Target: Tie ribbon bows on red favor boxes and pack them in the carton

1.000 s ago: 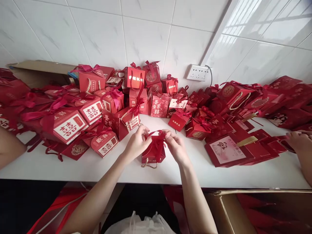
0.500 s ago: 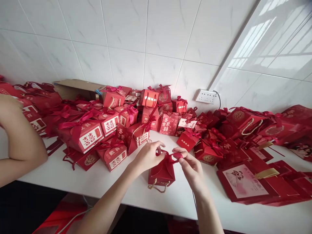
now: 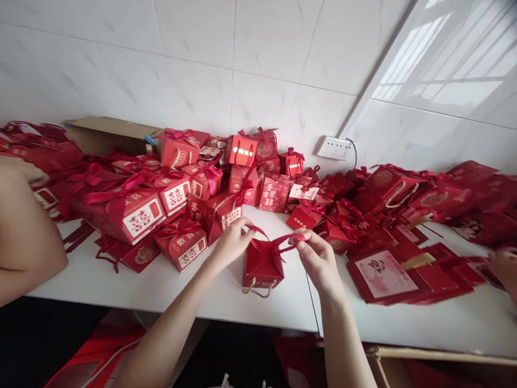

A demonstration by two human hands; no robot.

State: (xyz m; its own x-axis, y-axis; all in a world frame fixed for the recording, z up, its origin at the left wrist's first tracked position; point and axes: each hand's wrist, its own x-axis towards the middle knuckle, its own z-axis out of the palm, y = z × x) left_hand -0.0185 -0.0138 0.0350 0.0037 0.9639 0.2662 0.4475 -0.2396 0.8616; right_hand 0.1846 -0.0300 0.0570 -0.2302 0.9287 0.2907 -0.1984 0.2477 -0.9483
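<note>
Pinching red ribbon [image 3: 288, 237] above a box [image 3: 262, 272]: left hand [image 3: 233, 241] and right hand [image 3: 322, 261]; a white label [image 3: 142, 221] leftward reads 囍.

The left hand [image 3: 233, 240] hides some ribbon [image 3: 259, 230]; the left edge crops a co-worker's arm [image 3: 30, 231].

Left hand [image 3: 231, 242] and right hand [image 3: 320, 260] pinch a ribbon [image 3: 285, 240] atop a red box [image 3: 262, 265] on the table's near side [image 3: 232, 304].

the left hand [image 3: 232, 241] and right hand [image 3: 321, 261] have moved farther apart, spreading the red ribbon [image 3: 287, 237] over the box [image 3: 262, 265].
</note>
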